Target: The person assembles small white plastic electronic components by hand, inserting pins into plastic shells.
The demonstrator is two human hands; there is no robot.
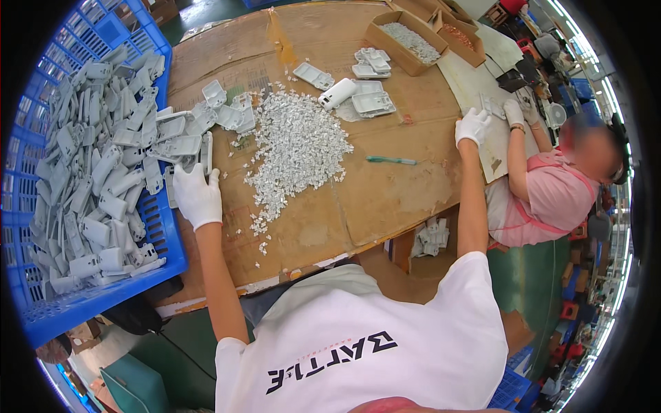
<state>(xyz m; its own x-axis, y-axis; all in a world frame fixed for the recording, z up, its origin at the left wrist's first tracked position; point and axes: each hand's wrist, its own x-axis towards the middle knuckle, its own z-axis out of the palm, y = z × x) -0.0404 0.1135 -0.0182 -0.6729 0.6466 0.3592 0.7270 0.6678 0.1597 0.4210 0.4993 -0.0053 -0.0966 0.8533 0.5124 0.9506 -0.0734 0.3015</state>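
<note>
My left hand (197, 197), in a white glove, is at the crate's right edge. Its thumb and fingers close round the lower end of a narrow light-grey plastic housing (207, 153). More grey housings (180, 146) spill from the crate onto the cardboard beside it. Right of that hand spreads a heap of small shiny clips or metal-like pieces (296, 144). My right hand (473, 128), also gloved, rests at the right edge of the cardboard-covered table (406, 189). Its fingers are somewhat apart, and I see nothing in them.
A blue crate (162, 237) full of grey housings stands at the left. Stacked housings (372, 101), a white rounded casing (337, 93) and a green pen (391, 160) lie on the table. Cardboard boxes (406, 58) of small parts sit behind. A co-worker (551, 186) works at right.
</note>
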